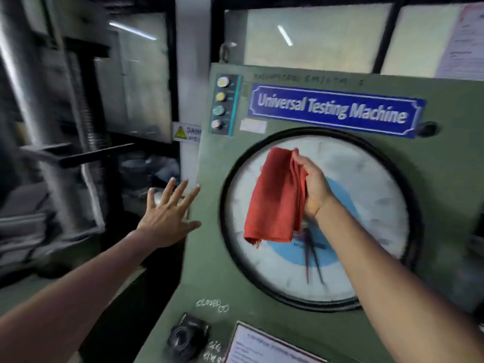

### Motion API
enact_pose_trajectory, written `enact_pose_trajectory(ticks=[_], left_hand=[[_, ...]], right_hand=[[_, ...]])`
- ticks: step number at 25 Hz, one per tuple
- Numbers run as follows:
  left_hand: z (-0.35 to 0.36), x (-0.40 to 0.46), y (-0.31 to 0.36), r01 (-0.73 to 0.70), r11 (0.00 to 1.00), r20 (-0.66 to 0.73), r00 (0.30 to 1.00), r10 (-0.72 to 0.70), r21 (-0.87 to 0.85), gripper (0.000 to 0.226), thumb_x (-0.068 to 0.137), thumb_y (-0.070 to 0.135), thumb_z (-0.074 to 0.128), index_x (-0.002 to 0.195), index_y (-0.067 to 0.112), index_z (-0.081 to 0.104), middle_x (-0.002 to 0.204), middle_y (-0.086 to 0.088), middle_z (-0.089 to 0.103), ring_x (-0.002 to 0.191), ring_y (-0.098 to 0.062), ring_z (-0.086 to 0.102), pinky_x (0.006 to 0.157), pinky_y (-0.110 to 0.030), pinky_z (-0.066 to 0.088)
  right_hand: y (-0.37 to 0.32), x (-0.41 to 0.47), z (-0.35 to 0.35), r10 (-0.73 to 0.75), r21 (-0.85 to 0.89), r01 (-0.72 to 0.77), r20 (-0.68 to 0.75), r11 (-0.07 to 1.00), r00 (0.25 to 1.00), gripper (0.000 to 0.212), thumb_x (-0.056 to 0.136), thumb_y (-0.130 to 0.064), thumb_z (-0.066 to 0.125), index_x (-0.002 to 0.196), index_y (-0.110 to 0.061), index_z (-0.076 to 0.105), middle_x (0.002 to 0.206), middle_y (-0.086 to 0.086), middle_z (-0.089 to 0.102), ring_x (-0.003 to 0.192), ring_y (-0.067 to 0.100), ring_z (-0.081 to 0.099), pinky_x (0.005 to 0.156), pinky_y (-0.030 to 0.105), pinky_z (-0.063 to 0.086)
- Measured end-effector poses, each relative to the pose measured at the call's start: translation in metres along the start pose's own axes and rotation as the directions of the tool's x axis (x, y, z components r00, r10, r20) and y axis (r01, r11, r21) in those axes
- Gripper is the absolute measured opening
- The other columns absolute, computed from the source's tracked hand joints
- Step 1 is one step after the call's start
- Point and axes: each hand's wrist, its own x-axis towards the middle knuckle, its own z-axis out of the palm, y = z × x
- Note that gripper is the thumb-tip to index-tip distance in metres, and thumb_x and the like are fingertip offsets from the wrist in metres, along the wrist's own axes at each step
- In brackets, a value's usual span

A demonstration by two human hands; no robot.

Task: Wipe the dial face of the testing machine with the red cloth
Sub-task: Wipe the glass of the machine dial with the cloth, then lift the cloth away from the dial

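Note:
The green testing machine [445, 179] fills the right of the view, with a large round white dial face [366, 179] ringed in black and a blue centre with dark pointers. My right hand [315, 187] grips a folded red cloth [275, 197], which hangs in front of the dial's upper left part. Whether the cloth touches the glass I cannot tell. My left hand [167, 213] is spread open at the machine's left edge, fingers apart, holding nothing.
A blue "Universal Testing Machine" sign [335, 110] sits above the dial. A column of round buttons [221, 103] is at the upper left of the panel. A black knob [186, 336] and a paper label [262, 347] lie below. A dark loading frame with a screw column [86, 113] stands to the left.

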Motion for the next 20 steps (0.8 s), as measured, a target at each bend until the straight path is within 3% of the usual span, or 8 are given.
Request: enact_pose_trajectory(ticks=[2,6,9,12,13,16,18,20], left_hand=[[-0.013,-0.063,-0.048,0.132,0.991,-0.027,0.991,-0.131,0.035,0.097,0.091,0.076,0.046,0.164,0.047,-0.011,0.179,0.007,-0.010,0.163,-0.025,-0.021,0.125,-0.070,-0.004],[-0.054,-0.197,-0.137,0.402,0.905,-0.036,0.915,-0.401,0.136,0.097,0.090,0.080,0.040,0.165,0.045,-0.011,0.179,0.006,-0.008,0.163,-0.026,-0.021,0.124,-0.070,-0.006],[-0.076,-0.308,-0.184,0.547,0.811,-0.046,0.833,-0.551,0.206,0.097,0.087,0.083,0.033,0.164,0.045,-0.012,0.179,0.003,-0.006,0.163,-0.028,-0.017,0.124,-0.071,-0.004],[-0.075,-0.400,-0.213,0.649,0.726,-0.018,0.748,-0.663,0.230,0.096,0.088,0.084,0.032,0.164,0.046,-0.013,0.179,0.002,-0.006,0.164,-0.028,-0.017,0.124,-0.070,-0.005],[-0.070,-0.423,-0.222,0.672,0.704,-0.001,0.723,-0.691,0.230,0.096,0.089,0.083,0.034,0.165,0.045,-0.011,0.179,0.001,-0.005,0.164,-0.029,-0.016,0.124,-0.070,-0.005],[-0.044,-0.478,-0.252,0.717,0.662,0.058,0.668,-0.742,0.217,0.096,0.090,0.081,0.037,0.167,0.041,-0.006,0.179,0.000,-0.005,0.164,-0.030,-0.017,0.125,-0.071,-0.004],[-0.020,-0.501,-0.277,0.720,0.667,0.116,0.658,-0.744,0.193,0.097,0.089,0.082,0.035,0.167,0.040,-0.005,0.179,0.000,-0.005,0.164,-0.031,-0.016,0.125,-0.072,-0.003],[0.010,-0.519,-0.300,0.716,0.676,0.165,0.655,-0.737,0.175,0.097,0.087,0.085,0.028,0.167,0.040,-0.006,0.179,0.000,-0.005,0.163,-0.032,-0.016,0.124,-0.073,-0.002]], right_hand=[[0.059,0.006,0.050,0.175,-0.078,-0.164,0.163,0.983,0.971,0.060,0.084,-0.023,0.069,0.137,0.005,0.069,0.120,0.023,0.077,0.120,0.039,0.070,0.114,0.051,0.054],[0.164,0.001,0.156,0.420,-0.178,-0.380,0.400,0.908,0.815,0.062,0.082,-0.022,0.060,0.133,0.010,0.072,0.132,0.031,0.073,0.127,0.043,0.070,0.118,0.054,0.050],[0.244,-0.022,0.230,0.562,-0.247,-0.520,0.540,0.817,0.626,0.079,0.085,-0.029,0.055,0.153,0.011,0.051,0.151,0.033,0.060,0.144,0.049,0.053,0.128,0.058,0.037],[0.320,-0.047,0.281,0.660,-0.318,-0.636,0.624,0.703,0.418,0.073,0.087,-0.031,0.051,0.148,0.009,0.058,0.137,0.033,0.069,0.127,0.052,0.064,0.112,0.059,0.054],[0.344,-0.053,0.295,0.687,-0.346,-0.650,0.615,0.676,0.387,0.071,0.087,-0.031,0.051,0.146,0.008,0.060,0.136,0.034,0.069,0.127,0.053,0.064,0.110,0.060,0.055],[0.420,-0.066,0.329,0.772,-0.423,-0.663,0.487,0.617,0.408,0.070,0.082,-0.027,0.058,0.143,0.005,0.066,0.139,0.031,0.067,0.131,0.050,0.062,0.119,0.059,0.048],[0.473,-0.067,0.343,0.800,-0.470,-0.648,0.350,0.600,0.487,0.043,0.084,-0.025,0.059,0.111,-0.006,0.086,0.112,0.019,0.082,0.101,0.036,0.079,0.098,0.044,0.063],[0.526,-0.064,0.349,0.842,-0.512,-0.673,0.250,0.534,0.478,0.040,0.097,-0.026,0.052,0.084,-0.013,0.088,0.089,0.011,0.084,0.077,0.027,0.080,0.080,0.035,0.064]])
